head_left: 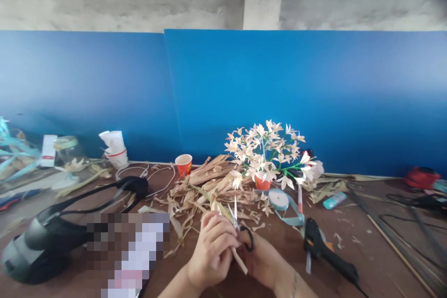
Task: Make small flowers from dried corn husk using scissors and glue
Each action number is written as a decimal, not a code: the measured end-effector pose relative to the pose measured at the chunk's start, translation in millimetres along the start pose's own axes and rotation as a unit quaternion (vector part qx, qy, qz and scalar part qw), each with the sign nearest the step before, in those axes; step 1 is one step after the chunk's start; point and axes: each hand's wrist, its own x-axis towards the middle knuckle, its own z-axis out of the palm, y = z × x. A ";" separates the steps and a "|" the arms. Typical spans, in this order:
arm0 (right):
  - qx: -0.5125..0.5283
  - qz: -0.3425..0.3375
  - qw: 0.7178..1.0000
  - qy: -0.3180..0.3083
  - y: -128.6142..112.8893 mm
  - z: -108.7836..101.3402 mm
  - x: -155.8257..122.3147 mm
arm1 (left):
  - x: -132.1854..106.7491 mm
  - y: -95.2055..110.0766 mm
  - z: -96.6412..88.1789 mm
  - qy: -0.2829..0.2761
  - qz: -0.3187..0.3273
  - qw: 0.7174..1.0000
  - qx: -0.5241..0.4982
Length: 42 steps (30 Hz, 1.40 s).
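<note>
My left hand [213, 247] is closed around a pale strip of dried husk [240, 261], whose lower end sticks out below the fingers. A pair of scissors [235, 209] is in my right hand [264, 260]. Its blades are spread and point upward beside the left fingers, and a black handle loop shows at the right thumb. Both hands are close together at the front of the table. Just beyond them lies a loose heap of dried husks [209, 173]. Behind that, an arrangement of cream husk flowers [261, 149] on green stems rises from a red cup [263, 183].
A black glue gun [330, 252] and a roll of light blue ribbon [278, 199] lie to the right. An orange paper cup [183, 165] stands behind the husks. A black headset-like device [52, 237] lies at left. A blue partition [279, 79] borders the table's back.
</note>
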 end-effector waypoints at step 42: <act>0.029 -0.120 0.986 0.110 -3.9 3.7 4.8 | -2.6 -29.8 4.2 0.002 -0.548 0.704 -0.451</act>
